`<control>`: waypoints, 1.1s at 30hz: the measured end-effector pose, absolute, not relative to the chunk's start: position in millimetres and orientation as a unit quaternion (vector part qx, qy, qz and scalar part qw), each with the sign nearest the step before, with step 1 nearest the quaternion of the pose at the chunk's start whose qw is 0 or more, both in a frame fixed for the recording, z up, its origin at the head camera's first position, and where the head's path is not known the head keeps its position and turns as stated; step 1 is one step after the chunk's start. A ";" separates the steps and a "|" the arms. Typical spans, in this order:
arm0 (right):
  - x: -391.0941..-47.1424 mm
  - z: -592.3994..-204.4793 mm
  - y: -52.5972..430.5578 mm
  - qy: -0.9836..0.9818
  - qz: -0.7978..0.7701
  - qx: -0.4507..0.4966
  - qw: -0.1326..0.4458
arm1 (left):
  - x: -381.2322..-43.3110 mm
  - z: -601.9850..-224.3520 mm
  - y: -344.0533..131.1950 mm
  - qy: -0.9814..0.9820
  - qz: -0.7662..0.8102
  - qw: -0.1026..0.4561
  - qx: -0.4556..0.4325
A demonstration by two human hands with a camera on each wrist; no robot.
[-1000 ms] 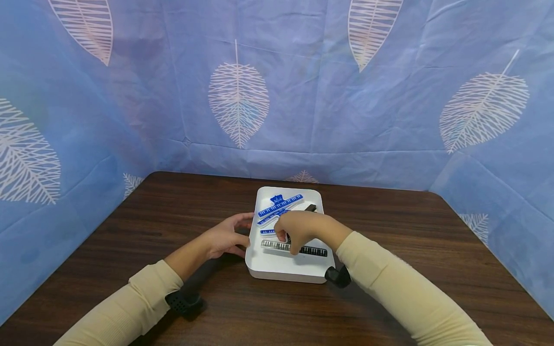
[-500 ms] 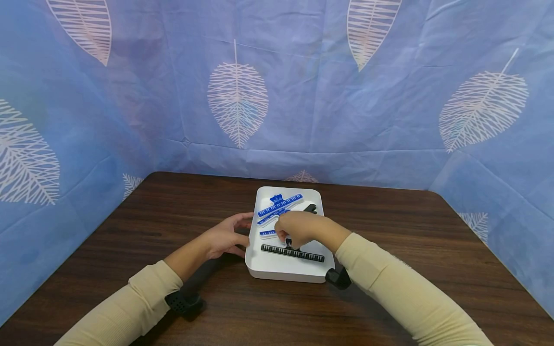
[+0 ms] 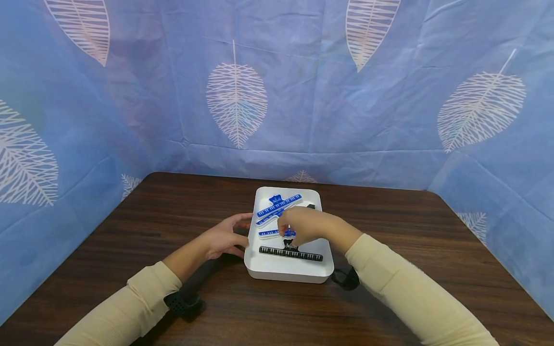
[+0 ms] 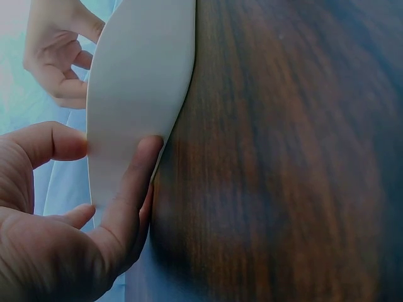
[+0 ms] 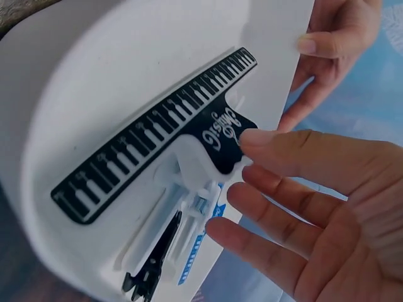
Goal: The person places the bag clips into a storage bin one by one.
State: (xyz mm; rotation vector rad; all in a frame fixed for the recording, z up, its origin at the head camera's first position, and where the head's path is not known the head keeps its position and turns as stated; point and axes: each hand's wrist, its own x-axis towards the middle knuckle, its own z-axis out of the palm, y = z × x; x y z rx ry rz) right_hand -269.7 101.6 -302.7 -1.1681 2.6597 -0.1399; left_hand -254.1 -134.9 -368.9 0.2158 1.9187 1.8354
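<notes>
A black music clip (image 3: 291, 253) with a piano-key pattern lies near the front of the white tray (image 3: 285, 276). My right hand (image 3: 306, 225) is over the tray, its fingers loosely spread. In the right wrist view the thumb tip is right at the handle of the black clip (image 5: 154, 135), and the other fingers are apart from it. My left hand (image 3: 225, 237) rests against the tray's left side; in the left wrist view its fingers (image 4: 129, 189) touch the outer wall and rim.
Behind the black clip are several blue piano-key clips (image 3: 279, 205), partly hidden by my right hand. Another black clip (image 5: 151, 264) lies farther back in the tray. The tray stands on a dark wooden table (image 3: 207, 192), with a blue leaf-print cloth (image 3: 294, 96) behind.
The black clip has gone from tilted under my right fingers to lying flat on the tray. My right hand has loosened and shifted slightly right. The left hand stays at the tray.
</notes>
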 end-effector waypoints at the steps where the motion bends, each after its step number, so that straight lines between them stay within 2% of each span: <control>1: -269.7 -302.1 103.3 0.909 -0.050 -0.399 0.111 | -254.0 -368.6 -135.2 0.699 0.669 0.238 0.080; 8: -267.8 -298.7 117.3 0.899 -0.068 -0.427 0.073 | -254.9 -370.5 -136.0 0.700 0.669 0.238 0.078; 18: -257.5 -304.8 142.9 0.908 -0.104 -0.405 0.026 | -254.6 -369.2 -134.9 0.711 0.662 0.227 0.069; 27: -250.6 -308.0 162.9 0.906 -0.117 -0.403 -0.055 | -252.8 -367.0 -136.1 0.727 0.646 0.221 0.070; 33: -244.8 -310.0 178.0 0.911 -0.129 -0.378 -0.105 | -249.5 -367.1 -138.6 0.758 0.619 0.196 0.068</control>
